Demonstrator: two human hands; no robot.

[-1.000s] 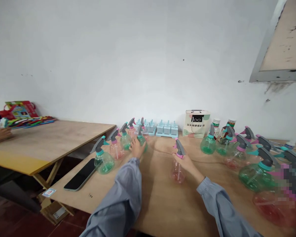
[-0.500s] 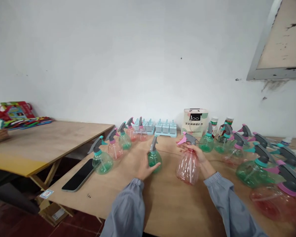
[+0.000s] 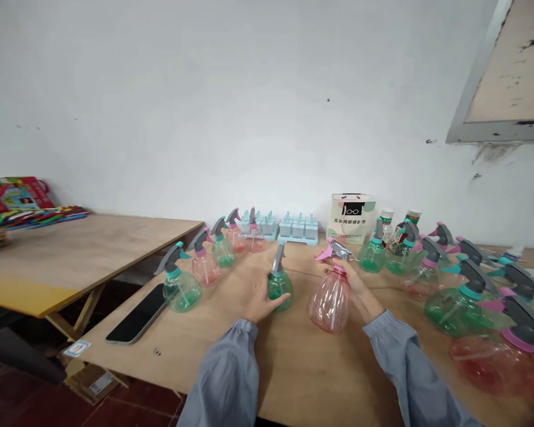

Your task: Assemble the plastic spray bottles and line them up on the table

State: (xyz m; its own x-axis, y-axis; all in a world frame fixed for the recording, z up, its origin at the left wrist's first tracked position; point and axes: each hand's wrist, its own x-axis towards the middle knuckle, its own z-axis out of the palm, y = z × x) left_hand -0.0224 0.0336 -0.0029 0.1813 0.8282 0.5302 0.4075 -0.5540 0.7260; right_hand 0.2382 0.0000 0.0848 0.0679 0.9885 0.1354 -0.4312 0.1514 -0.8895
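My left hand (image 3: 260,301) is curled round the left side of a green spray bottle (image 3: 283,287), its thumb across the front and its other fingers mostly hidden behind. That bottle stands upright on the table. My right hand (image 3: 355,280) grips a clear pink spray bottle (image 3: 328,305) at the neck, just under its grey and pink trigger head. The pink bottle leans, with its base toward the left. Whether its base touches the wood I cannot tell. On the left stand several more spray bottles, the nearest a green spray bottle (image 3: 183,290).
More spray bottles crowd the right side, among them a large pink one (image 3: 489,362). A black phone (image 3: 137,314) lies at the left edge. Pale blue ice-pop moulds (image 3: 298,230) and a paper bag (image 3: 350,219) stand by the wall. A second table (image 3: 93,255) is left.
The pink bottle in my right hand has moved slightly left, and its base has swung leftward. My left hand stays on the green bottle. The view has shifted a little.
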